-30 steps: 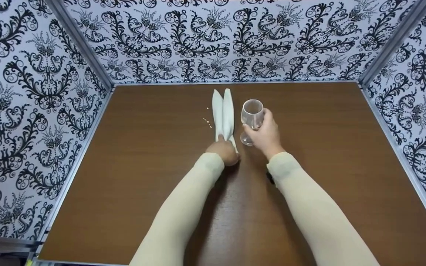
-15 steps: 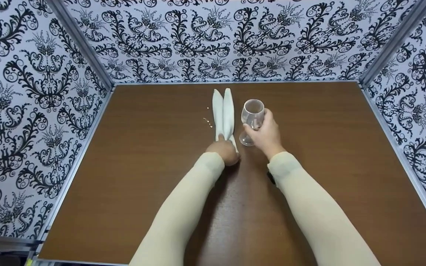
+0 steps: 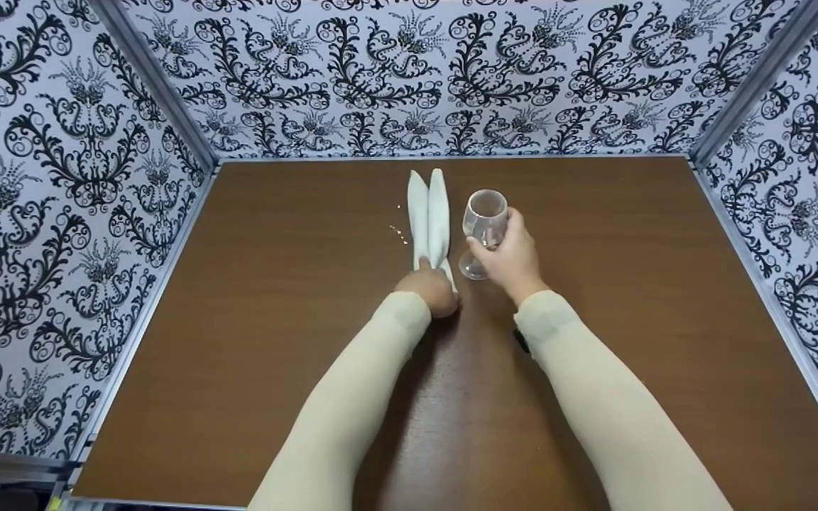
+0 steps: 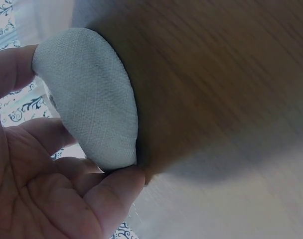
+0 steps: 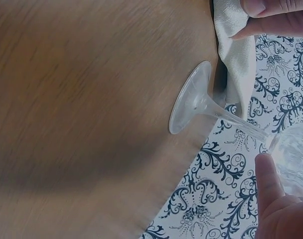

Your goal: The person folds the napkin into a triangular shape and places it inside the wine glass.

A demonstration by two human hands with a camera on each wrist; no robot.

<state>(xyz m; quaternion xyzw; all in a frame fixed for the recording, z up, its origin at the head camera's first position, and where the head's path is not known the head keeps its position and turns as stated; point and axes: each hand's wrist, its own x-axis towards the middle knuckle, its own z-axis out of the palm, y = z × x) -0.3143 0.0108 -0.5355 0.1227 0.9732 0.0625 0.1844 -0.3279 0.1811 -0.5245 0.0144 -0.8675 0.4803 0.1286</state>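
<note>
My left hand [image 3: 429, 289] grips the near end of a pale cloth napkin [image 3: 429, 213], folded into two long points that reach toward the back wall. In the left wrist view the thumb and fingers curl around the rounded end of the napkin [image 4: 89, 99]. My right hand [image 3: 512, 261] holds a clear stemmed wine glass [image 3: 483, 228] around its bowl, just right of the napkin. The foot of the glass [image 5: 191, 99] shows low over the wood in the right wrist view; whether it touches, I cannot tell.
Several tiny light crumbs [image 3: 398, 231] lie left of the napkin on the brown wooden table [image 3: 274, 319]. Patterned walls [image 3: 380, 78] with metal corner posts [image 3: 160, 85] enclose the table at the back and both sides.
The wine glass has shifted very slightly in the right hand since one second ago. The left hand and the napkin look unchanged.
</note>
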